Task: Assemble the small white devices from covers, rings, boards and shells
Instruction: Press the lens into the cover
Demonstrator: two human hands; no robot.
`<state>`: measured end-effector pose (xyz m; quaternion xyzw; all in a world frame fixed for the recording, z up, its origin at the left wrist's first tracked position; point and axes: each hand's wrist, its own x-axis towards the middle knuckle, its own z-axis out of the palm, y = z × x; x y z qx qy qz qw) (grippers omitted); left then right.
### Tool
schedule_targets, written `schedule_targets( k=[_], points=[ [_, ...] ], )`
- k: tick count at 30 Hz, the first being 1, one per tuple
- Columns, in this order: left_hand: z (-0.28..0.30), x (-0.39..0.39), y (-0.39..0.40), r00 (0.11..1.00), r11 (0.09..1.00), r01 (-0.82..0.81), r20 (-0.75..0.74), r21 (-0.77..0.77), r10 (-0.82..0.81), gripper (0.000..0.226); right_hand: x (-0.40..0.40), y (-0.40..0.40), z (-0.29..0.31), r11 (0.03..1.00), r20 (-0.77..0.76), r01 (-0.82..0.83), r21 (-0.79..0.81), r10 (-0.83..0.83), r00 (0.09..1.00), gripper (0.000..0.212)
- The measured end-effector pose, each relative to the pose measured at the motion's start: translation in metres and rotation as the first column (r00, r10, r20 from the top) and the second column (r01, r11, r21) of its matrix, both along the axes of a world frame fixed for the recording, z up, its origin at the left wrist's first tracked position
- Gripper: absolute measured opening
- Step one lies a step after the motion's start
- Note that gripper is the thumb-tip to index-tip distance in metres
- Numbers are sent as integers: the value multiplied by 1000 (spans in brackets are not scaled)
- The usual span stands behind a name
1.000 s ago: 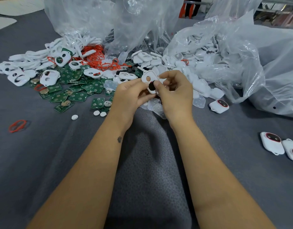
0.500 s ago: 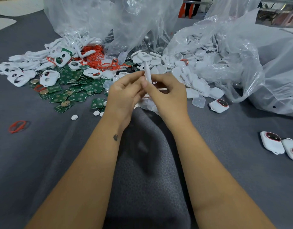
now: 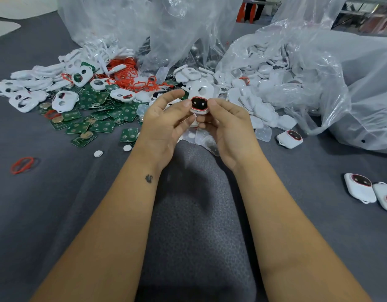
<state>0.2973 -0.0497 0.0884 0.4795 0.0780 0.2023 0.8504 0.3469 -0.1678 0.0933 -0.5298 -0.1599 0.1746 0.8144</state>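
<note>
Both hands, left hand [image 3: 164, 122] and right hand [image 3: 226, 123], pinch the small white plastic device with a red-ringed dark window [image 3: 199, 104] by its edges; uneven squeezing could likely pop the thin red ring loose.

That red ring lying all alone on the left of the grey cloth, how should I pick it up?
Come straight down from above and pinch one strand of the red ring between thumb and fingertip. It lies flat on the grey cloth as a thin loop, so there is no side to grab; the near edge probably lifts easiest, with nothing crowding it.
</note>
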Motion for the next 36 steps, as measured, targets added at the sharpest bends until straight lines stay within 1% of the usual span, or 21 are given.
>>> schedule_targets(
  k=[2, 5, 8, 12, 14, 18, 23, 26, 28, 34, 36],
  points=[
    [-1, 0, 0, 1000, 1000, 14, 5, 14, -14, 16, 0, -1, 1, 1000, -3, -9, 5, 9, 1000, 20],
    [-1, 0, -1, 999, 997, 37, 7, 74, -38, 22, 0, -2, 1, 1000, -5, -13, 18, 13, 1000, 22],
    [0, -1, -4, 999, 991, 47, 7, 126, -49, 17, 1, -1, -1, 1000, -6, 1, 17, -1, 1000, 22],
    [2, -1, -6, 999, 993, -22, -36, 119, 26, 10, 2, 1, -3, 998, 35, 14, -55, -12, 999, 20],
    [2, -1, -6, 998, 991, -39, -52, 129, 46, 7, 2, 1, -2, 999, 25, 16, -41, -15, 1000, 21],
    [2, -2, -5, 998, 990, -18, -56, 140, 26, 8, 0, 0, 0, 1000, -9, -4, 27, 5, 1000, 19],
    [1, -1, -4, 997, 992, 10, -75, 124, -1, 9, -1, -2, 0, 999, -69, -27, 26, 29, 997, 17],
    [3, -3, -3, 997, 998, 40, -61, 49, -37, 14, 0, -3, 1, 998, -113, -56, 33, 60, 992, 20],
    [3, -4, -3, 997, 998, 58, -60, 24, -57, 22, 1, -3, 1, 994, -126, -77, 76, 87, 988, 21],
    [3, -3, -1, 997, 997, 57, -64, 56, -53, 25, 1, -4, 1, 980, -127, -139, 141, 157, 979, 22],
    [3, -3, 0, 997, 997, 40, -64, 68, -36, 28, 1, -4, 2, 981, -129, -133, 144, 152, 980, 19]
  ],
)
